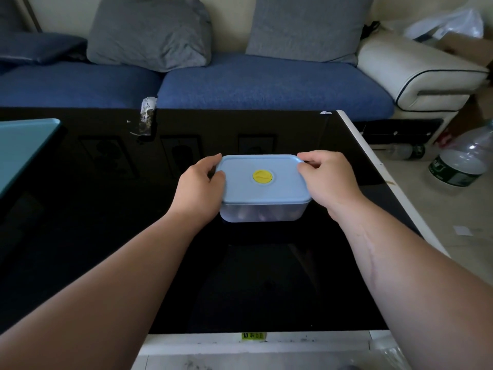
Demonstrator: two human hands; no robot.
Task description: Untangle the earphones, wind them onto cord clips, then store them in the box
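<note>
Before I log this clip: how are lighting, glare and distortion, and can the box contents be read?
Head view: dim overall, brighter at the right edge; the glossy black table mirrors dark shapes without washing out; wide-angle bowing curves its white border; left hand, right hand and blue lid are sharp; the box has a cloudy wall showing only vague shapes, contents unreadable.

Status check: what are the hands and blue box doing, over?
Left hand, right hand grip the lid at its ends. Box shut, on black table; contents blurred. Nothing blocking the hands.
</note>
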